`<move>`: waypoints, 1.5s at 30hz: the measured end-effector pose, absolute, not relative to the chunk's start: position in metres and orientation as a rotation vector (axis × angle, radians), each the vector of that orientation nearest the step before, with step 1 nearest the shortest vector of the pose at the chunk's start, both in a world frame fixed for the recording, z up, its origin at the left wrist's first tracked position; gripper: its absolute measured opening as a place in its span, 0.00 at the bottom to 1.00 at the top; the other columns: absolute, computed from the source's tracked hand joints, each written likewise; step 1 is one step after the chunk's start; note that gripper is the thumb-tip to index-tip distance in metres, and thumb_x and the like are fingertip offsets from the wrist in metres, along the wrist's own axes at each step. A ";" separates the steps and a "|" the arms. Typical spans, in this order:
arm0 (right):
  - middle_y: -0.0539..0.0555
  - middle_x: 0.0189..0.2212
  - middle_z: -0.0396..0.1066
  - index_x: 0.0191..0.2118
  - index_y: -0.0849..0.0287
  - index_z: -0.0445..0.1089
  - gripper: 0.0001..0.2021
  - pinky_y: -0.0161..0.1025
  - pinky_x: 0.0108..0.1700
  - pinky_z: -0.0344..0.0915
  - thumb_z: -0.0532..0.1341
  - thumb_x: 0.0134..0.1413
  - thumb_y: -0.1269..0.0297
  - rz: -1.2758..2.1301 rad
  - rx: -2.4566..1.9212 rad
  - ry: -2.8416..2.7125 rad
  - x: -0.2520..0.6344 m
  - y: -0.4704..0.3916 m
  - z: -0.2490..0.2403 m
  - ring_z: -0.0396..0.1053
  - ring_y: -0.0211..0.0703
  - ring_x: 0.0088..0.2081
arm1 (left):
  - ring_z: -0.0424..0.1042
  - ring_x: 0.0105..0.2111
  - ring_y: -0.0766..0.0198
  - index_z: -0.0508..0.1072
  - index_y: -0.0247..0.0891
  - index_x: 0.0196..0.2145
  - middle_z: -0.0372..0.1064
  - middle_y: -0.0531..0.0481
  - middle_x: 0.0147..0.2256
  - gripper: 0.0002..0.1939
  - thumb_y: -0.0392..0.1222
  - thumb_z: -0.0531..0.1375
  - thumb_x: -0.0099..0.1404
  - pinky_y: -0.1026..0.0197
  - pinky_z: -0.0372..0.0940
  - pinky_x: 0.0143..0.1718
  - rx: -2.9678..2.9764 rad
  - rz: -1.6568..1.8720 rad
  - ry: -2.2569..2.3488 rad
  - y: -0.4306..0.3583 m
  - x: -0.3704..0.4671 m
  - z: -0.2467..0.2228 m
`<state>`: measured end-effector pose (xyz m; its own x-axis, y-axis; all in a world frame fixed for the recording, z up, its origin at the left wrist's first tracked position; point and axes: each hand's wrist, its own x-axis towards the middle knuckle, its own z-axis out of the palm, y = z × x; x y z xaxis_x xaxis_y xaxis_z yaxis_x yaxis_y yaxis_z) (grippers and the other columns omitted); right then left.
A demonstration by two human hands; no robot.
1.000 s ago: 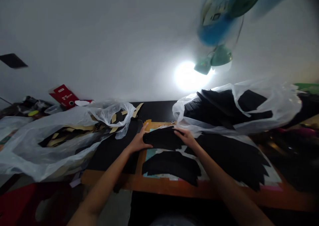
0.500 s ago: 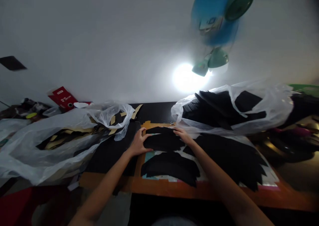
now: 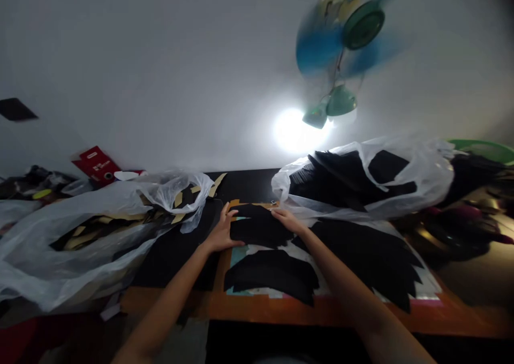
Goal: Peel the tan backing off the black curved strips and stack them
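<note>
Several flat black pieces with curved edges lie on a board with taped orange edges [image 3: 273, 306]. My left hand [image 3: 221, 231] is at the left end of the upper black piece [image 3: 261, 229], thumb and fingers spread apart. At the same piece's upper right edge, my right hand [image 3: 287, 219] has its fingers together, touching the black material; how firmly it grips cannot be made out. Nearer to me lies another black piece [image 3: 273, 273]. Larger black pieces with jagged ends [image 3: 365, 251] spread out to the right, partly behind my right forearm.
Left, a clear plastic bag [image 3: 100, 192] holds black and tan scraps. Behind the board on the right, another plastic bag [image 3: 433, 184] holds black pieces. A red box [image 3: 96, 165] stands back left; a blurred blue fan [image 3: 321, 45] and green lamps [image 3: 341, 100] hang above.
The view has shifted slightly. My right hand has moved a little left, and the narrow upper black piece now lies closer against the piece below it. My left hand stays at the left end.
</note>
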<state>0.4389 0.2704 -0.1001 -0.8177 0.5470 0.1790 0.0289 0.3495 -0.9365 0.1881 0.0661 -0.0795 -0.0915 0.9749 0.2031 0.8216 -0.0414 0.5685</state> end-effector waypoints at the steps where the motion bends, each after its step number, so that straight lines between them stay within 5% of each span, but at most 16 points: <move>1: 0.59 0.45 0.80 0.44 0.60 0.80 0.30 0.57 0.60 0.66 0.55 0.63 0.36 1.501 -0.490 -2.159 0.439 0.269 -0.099 0.76 0.58 0.49 | 0.55 0.68 0.35 0.52 0.42 0.70 0.43 0.30 0.70 0.63 0.58 0.78 0.45 0.34 0.59 0.66 1.913 0.863 1.969 0.068 0.187 -0.081; 3: 0.59 0.50 0.79 0.49 0.61 0.80 0.32 0.56 0.63 0.64 0.54 0.63 0.35 1.524 -0.473 -2.162 0.440 0.264 -0.093 0.74 0.58 0.53 | 0.62 0.64 0.36 0.50 0.39 0.71 0.59 0.32 0.62 0.64 0.58 0.77 0.45 0.33 0.59 0.65 1.906 0.839 2.023 0.072 0.186 -0.084; 5: 0.59 0.56 0.76 0.55 0.60 0.77 0.34 0.54 0.67 0.60 0.54 0.64 0.35 1.529 -0.457 -2.163 0.444 0.259 -0.087 0.71 0.56 0.58 | 0.64 0.62 0.35 0.54 0.38 0.70 0.63 0.34 0.58 0.60 0.60 0.76 0.47 0.32 0.59 0.65 1.915 0.805 2.127 0.074 0.184 -0.090; 10: 0.56 0.60 0.73 0.60 0.56 0.74 0.32 0.50 0.69 0.57 0.52 0.68 0.37 1.515 -0.453 -2.214 0.454 0.241 -0.078 0.69 0.52 0.61 | 0.62 0.64 0.33 0.40 0.43 0.75 0.30 0.29 0.73 0.73 0.65 0.76 0.43 0.31 0.61 0.62 1.983 0.912 2.207 0.076 0.178 -0.101; 15: 0.56 0.56 0.74 0.58 0.57 0.73 0.26 0.51 0.67 0.59 0.52 0.70 0.43 1.440 -0.552 -2.211 0.455 0.229 -0.083 0.69 0.52 0.59 | 0.48 0.71 0.30 0.45 0.41 0.74 0.44 0.30 0.72 0.69 0.65 0.74 0.45 0.31 0.50 0.68 2.220 0.660 2.187 0.078 0.177 -0.100; 19: 0.56 0.50 0.77 0.50 0.58 0.76 0.22 0.48 0.62 0.64 0.51 0.72 0.49 1.463 -0.587 -2.206 0.454 0.234 -0.091 0.72 0.51 0.54 | 0.31 0.73 0.26 0.38 0.42 0.75 0.30 0.29 0.75 0.74 0.61 0.76 0.43 0.25 0.46 0.67 2.155 0.619 2.264 0.075 0.180 -0.097; 23: 0.57 0.47 0.78 0.43 0.59 0.76 0.19 0.48 0.60 0.65 0.53 0.70 0.51 1.445 -0.614 -2.231 0.450 0.237 -0.093 0.73 0.51 0.51 | 0.49 0.71 0.32 0.46 0.45 0.73 0.54 0.33 0.69 0.59 0.58 0.73 0.52 0.22 0.40 0.68 2.165 0.474 2.110 0.071 0.183 -0.092; 27: 0.55 0.56 0.74 0.54 0.57 0.73 0.17 0.45 0.65 0.60 0.53 0.70 0.56 1.371 -0.614 -2.221 0.454 0.231 -0.086 0.69 0.48 0.58 | 0.69 0.59 0.41 0.58 0.41 0.67 0.66 0.37 0.59 0.48 0.62 0.69 0.56 0.39 0.62 0.62 2.128 0.543 2.041 0.068 0.185 -0.084; 34: 0.57 0.49 0.77 0.50 0.56 0.74 0.22 0.49 0.59 0.65 0.48 0.72 0.49 1.211 -0.780 -2.121 0.457 0.207 -0.090 0.73 0.53 0.52 | 0.71 0.56 0.38 0.65 0.39 0.59 0.71 0.37 0.54 0.44 0.62 0.72 0.51 0.39 0.64 0.59 2.116 0.492 2.191 0.060 0.199 -0.079; 38: 0.58 0.56 0.74 0.57 0.55 0.71 0.24 0.48 0.63 0.62 0.43 0.74 0.53 1.117 -0.772 -2.102 0.446 0.202 -0.092 0.70 0.51 0.58 | 0.71 0.56 0.39 0.63 0.39 0.60 0.70 0.35 0.54 0.44 0.60 0.72 0.52 0.42 0.66 0.57 2.129 0.543 2.152 0.059 0.205 -0.079; 41: 0.61 0.61 0.69 0.63 0.57 0.67 0.23 0.51 0.67 0.57 0.48 0.72 0.53 1.041 -0.736 -2.165 0.443 0.206 -0.089 0.64 0.53 0.63 | 0.66 0.62 0.37 0.59 0.40 0.64 0.64 0.33 0.61 0.52 0.61 0.74 0.48 0.40 0.61 0.62 2.149 0.526 2.186 0.056 0.205 -0.077; 45: 0.61 0.55 0.74 0.60 0.55 0.71 0.23 0.52 0.64 0.61 0.53 0.70 0.49 0.999 -0.618 -2.327 0.442 0.206 -0.080 0.70 0.55 0.58 | 0.73 0.53 0.40 0.62 0.40 0.64 0.71 0.36 0.53 0.46 0.59 0.71 0.54 0.44 0.66 0.55 2.094 0.424 2.200 0.055 0.205 -0.069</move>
<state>0.4421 0.2057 -0.0804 -0.7557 0.5891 0.2862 0.1985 0.6224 -0.7571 0.2052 0.0552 -0.0689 -0.0659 0.9887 0.1347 0.9679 0.0305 0.2496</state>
